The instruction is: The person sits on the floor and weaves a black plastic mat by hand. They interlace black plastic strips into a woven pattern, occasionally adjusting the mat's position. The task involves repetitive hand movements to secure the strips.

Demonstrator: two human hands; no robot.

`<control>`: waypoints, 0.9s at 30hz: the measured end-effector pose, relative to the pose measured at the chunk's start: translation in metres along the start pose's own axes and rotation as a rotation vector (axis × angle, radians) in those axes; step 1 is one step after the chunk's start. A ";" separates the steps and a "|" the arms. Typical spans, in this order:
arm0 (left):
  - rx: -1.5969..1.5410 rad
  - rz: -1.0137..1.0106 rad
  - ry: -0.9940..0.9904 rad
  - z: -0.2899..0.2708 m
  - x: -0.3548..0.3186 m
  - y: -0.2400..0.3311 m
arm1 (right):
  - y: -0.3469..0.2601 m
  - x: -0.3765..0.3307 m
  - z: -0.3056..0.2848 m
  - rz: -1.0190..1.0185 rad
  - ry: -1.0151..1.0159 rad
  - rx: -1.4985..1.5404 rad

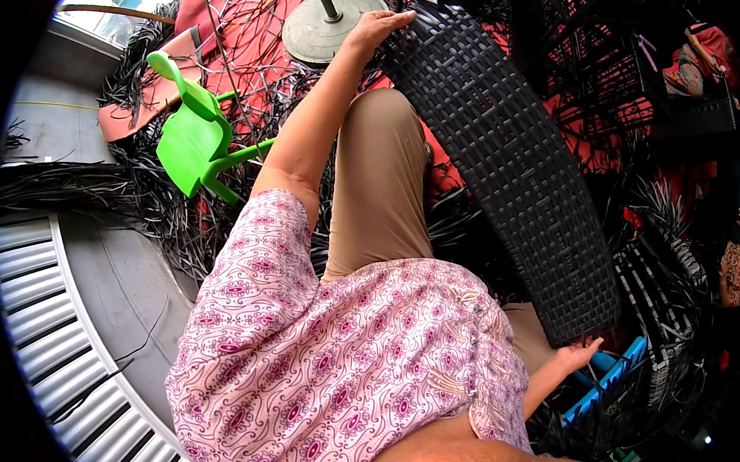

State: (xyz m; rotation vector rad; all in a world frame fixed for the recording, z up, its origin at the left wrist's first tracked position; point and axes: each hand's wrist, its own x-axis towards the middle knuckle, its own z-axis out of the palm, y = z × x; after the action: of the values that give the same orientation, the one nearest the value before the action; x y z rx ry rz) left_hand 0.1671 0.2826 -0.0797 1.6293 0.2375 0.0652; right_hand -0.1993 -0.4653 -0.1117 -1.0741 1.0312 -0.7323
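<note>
A long, slightly curved panel (508, 153), woven from flat black plastic strips, lies slantwise before me, from the top middle down to the lower right. My left hand (379, 31) holds its far end, fingers laid along the corner. At the near end my right hand (577, 355) grips the lower edge, the fingertips partly hidden. My left knee (379, 130), in tan trousers, is bent up just left of the panel.
To the left stands a green plastic chair (194, 148) amid heaps of black strips (138, 189). A roller conveyor (80, 372) curves along the lower left. A round grey pole base (314, 33) rests on red sheeting. Dark frames (596, 68) and a blue crate (608, 382) are at the right.
</note>
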 end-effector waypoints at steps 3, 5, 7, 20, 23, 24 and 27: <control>-0.025 -0.003 -0.018 0.014 -0.004 0.001 | 0.002 -0.006 0.004 0.005 -0.011 0.061; -0.107 -0.011 -0.013 0.023 -0.018 0.015 | 0.000 -0.026 0.017 -0.033 0.008 0.083; -0.143 -0.012 0.003 0.022 -0.020 0.018 | -0.001 -0.025 0.017 -0.010 0.016 0.084; -0.375 -0.031 0.158 0.035 -0.010 0.004 | -0.017 -0.087 0.065 -0.179 0.225 -0.164; -0.322 -0.022 0.180 0.027 -0.007 -0.004 | -0.011 -0.073 0.055 -0.219 0.197 -0.121; -0.302 -0.017 0.194 0.029 -0.009 -0.003 | -0.011 -0.074 0.053 -0.203 0.200 -0.114; -0.192 0.071 0.224 0.020 -0.002 -0.016 | -0.012 -0.073 0.050 -0.173 0.194 -0.088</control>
State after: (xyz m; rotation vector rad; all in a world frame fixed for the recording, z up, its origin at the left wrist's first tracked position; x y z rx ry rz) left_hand 0.1674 0.2635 -0.0968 1.4385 0.3342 0.3171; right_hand -0.1794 -0.3879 -0.0719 -1.1958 1.1534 -0.9533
